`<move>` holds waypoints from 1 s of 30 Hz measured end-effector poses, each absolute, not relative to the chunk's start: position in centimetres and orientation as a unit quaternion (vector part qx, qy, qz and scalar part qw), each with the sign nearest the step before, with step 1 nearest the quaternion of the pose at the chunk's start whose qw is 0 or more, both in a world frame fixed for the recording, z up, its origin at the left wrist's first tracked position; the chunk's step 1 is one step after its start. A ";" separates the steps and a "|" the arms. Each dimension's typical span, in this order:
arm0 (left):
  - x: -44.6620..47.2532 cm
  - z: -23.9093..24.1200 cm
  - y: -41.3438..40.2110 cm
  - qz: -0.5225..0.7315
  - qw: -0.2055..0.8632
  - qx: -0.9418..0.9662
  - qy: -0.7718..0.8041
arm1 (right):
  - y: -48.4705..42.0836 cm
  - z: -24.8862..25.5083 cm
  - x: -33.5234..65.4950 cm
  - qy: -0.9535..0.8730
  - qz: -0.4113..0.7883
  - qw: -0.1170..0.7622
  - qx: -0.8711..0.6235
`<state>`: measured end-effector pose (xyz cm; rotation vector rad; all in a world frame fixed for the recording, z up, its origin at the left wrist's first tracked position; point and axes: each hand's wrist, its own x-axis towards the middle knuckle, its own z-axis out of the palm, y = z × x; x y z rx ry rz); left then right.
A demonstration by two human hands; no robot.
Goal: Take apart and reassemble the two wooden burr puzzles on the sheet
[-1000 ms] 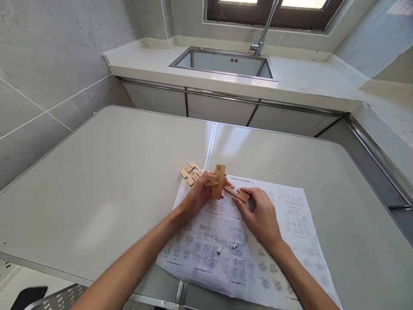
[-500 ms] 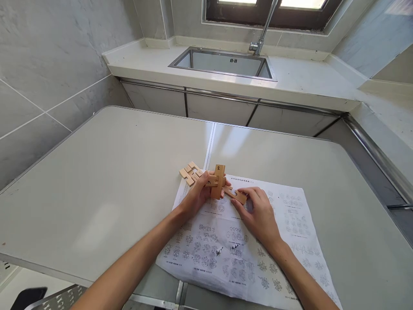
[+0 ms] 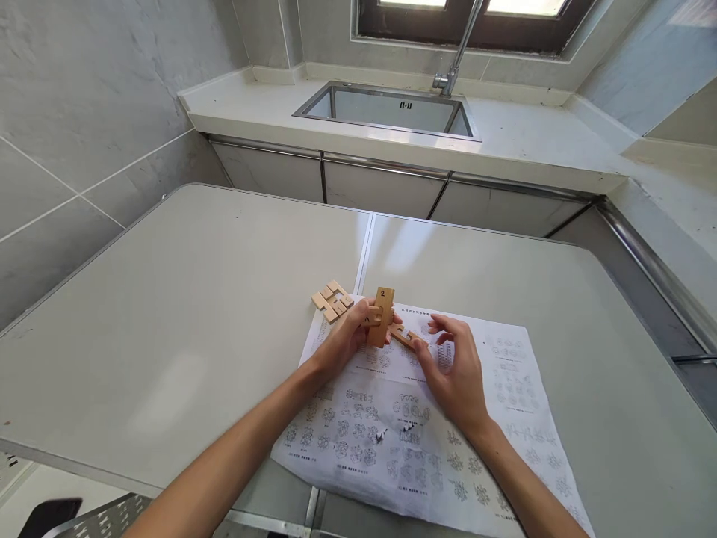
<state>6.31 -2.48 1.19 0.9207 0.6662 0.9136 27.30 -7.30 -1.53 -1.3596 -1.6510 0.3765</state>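
My left hand (image 3: 348,338) grips a partly joined wooden puzzle (image 3: 379,317); its upright bar carries the number 2. A further notched wooden bar (image 3: 405,338) pokes out to the right of that puzzle, and my right hand (image 3: 453,372) pinches its outer end with thumb and fingers. Both hands hover just above a printed instruction sheet (image 3: 504,388) full of small diagrams. Two or three loose notched wooden pieces (image 3: 331,300) lie on the table at the sheet's far left corner.
The grey folding table (image 3: 184,299) has a seam down its middle. Behind it runs a white counter (image 3: 520,142) with a steel sink (image 3: 392,108) and a tap (image 3: 456,56) under a window. Tiled wall stands at the left.
My right hand has slid the notched bar leftward, further into the puzzle held by my left hand, and its fingers have lifted and spread. The left hand has barely moved.
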 end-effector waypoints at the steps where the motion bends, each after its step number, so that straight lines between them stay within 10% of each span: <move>1: 6.3 1.2 -2.5 0.415 0.742 0.426 0.309 | -7.4 -1.4 27.2 -0.680 0.146 0.476 -0.538; 30: 7.4 1.7 -4.3 0.333 0.645 0.622 0.292 | -7.6 -1.4 26.9 -0.754 0.164 0.442 -0.458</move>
